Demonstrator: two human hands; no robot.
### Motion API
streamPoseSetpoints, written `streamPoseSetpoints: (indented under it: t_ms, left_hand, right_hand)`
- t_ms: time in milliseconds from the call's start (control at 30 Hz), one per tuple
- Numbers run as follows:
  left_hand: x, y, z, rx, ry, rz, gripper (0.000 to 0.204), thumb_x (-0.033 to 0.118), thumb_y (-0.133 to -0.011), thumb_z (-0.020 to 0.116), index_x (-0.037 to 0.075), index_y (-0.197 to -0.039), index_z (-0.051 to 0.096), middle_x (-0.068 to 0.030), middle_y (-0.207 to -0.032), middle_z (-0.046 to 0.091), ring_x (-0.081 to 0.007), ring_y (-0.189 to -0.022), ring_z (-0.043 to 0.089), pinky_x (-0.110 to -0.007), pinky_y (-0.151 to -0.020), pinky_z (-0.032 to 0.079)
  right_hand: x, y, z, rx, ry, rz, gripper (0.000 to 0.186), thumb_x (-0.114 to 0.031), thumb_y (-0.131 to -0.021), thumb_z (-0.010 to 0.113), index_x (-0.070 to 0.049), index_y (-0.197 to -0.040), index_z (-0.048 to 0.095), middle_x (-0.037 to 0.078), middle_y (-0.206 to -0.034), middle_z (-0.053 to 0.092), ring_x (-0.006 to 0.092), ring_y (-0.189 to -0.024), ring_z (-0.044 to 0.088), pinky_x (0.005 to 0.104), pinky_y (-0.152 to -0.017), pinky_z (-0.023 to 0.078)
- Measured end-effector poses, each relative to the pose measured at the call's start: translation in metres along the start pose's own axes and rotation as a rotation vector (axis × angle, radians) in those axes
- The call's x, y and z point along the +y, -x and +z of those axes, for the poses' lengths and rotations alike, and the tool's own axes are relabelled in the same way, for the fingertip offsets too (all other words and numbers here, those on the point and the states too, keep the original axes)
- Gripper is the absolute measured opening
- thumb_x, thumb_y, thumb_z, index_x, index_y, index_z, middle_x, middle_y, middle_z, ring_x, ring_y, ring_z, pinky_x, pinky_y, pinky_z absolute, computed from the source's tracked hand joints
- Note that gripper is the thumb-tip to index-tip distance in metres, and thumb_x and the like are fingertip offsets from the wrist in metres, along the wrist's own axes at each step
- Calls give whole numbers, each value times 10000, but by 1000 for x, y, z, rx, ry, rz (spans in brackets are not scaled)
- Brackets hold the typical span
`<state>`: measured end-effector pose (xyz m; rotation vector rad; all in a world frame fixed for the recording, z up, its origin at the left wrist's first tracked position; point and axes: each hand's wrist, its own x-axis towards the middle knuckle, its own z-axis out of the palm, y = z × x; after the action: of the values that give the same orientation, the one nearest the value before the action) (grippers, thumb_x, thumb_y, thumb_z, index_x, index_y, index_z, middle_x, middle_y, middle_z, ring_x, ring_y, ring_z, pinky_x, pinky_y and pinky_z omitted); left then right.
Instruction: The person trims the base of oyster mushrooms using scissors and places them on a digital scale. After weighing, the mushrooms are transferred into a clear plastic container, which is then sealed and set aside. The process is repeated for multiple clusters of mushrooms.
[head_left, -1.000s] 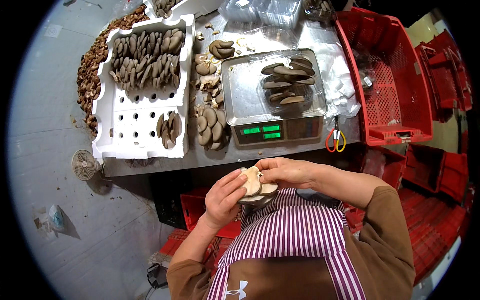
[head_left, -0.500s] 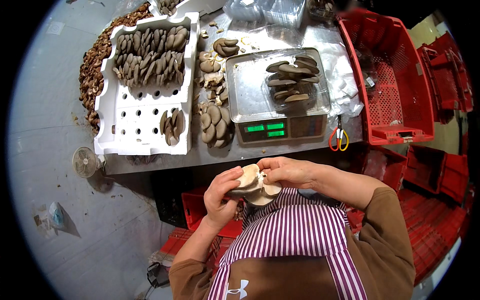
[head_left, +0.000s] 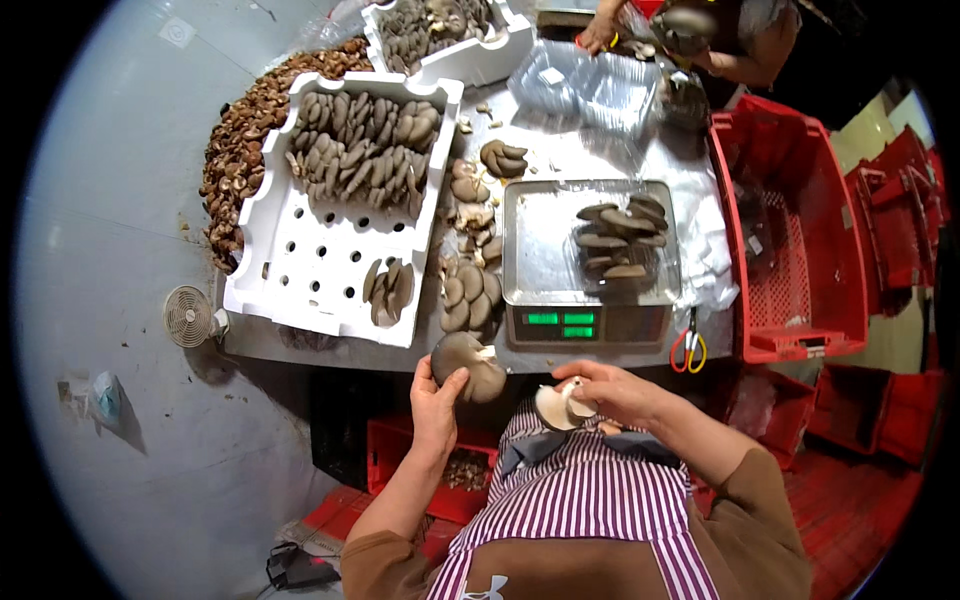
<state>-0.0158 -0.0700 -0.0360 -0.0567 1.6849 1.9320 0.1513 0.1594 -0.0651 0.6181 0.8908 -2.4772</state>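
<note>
My left hand (head_left: 436, 400) grips a cluster of grey-brown oyster mushrooms (head_left: 478, 376), thumb across the caps, just off the table's front edge. A separate pale oyster mushroom (head_left: 556, 408), underside showing, is pinched in my right hand (head_left: 606, 392) in front of the apron. Beyond the hands stands a digital scale (head_left: 535, 275) with a lit green display. On its steel pan, oyster mushrooms (head_left: 622, 238) lie in a clear plastic tray. More oyster mushroom clusters (head_left: 470, 297) lie between the scale and a white foam crate (head_left: 330, 255), which holds rows of them.
Red-and-yellow-handled scissors (head_left: 689, 350) lie right of the scale, near a red plastic crate (head_left: 790, 335). Clear plastic containers (head_left: 585, 88) are stacked at the back, where a co-worker's hands (head_left: 598, 36) handle mushrooms. Brown mushrooms (head_left: 250, 150) are heaped behind the foam crate.
The mushroom cluster held between both hands is now in two pieces, one in each hand. My hands have moved apart. The view has shifted, bringing a co-worker's hands into sight.
</note>
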Motion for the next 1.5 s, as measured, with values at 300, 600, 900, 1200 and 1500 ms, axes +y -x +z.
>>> streamPoseSetpoints:
  t_ms: [300,600,900,1200,1500]
  left_hand:
    - [16,-140,15,0,-259,151,409,82,-832,730,-40,-1174,542,-91,-1047,630,-151,-910,592,-294,-810,496]
    - [-39,-245,18,124,-325,-122,636,115,-789,779,-54,-1305,448,-185,-1152,604,-272,-962,636,-387,-755,557]
    - [-23,-222,27,133,-401,-225,673,151,-832,752,63,-1359,342,-130,-1092,558,-180,-818,563,-383,-620,570]
    - [-44,-75,75,-517,-398,55,453,46,-862,686,56,-1284,521,-53,-1114,619,-149,-942,614,-277,-762,523]
    - [-111,-10,117,-776,-205,-239,596,144,-886,724,52,-1397,432,-99,-1286,555,-185,-1154,562,-327,-980,472]
  right_hand:
    - [18,20,-12,188,-156,-56,394,-43,-906,526,-29,-1298,482,108,-1096,617,191,-964,616,337,-879,500]
    - [26,39,-8,290,-126,-96,376,-102,-940,548,-41,-1308,501,77,-1115,606,176,-1018,599,365,-861,530]
    - [-4,56,-27,505,116,-434,403,-99,-927,570,-36,-1313,476,60,-1132,584,123,-1032,579,262,-909,469]
    - [-5,61,-23,576,796,-589,437,-113,-828,652,-41,-1245,540,115,-1111,572,222,-1065,576,328,-937,457]
    - [-18,63,-4,411,1269,-611,588,-126,-817,672,-7,-1340,430,206,-1218,539,372,-1154,528,434,-993,436]
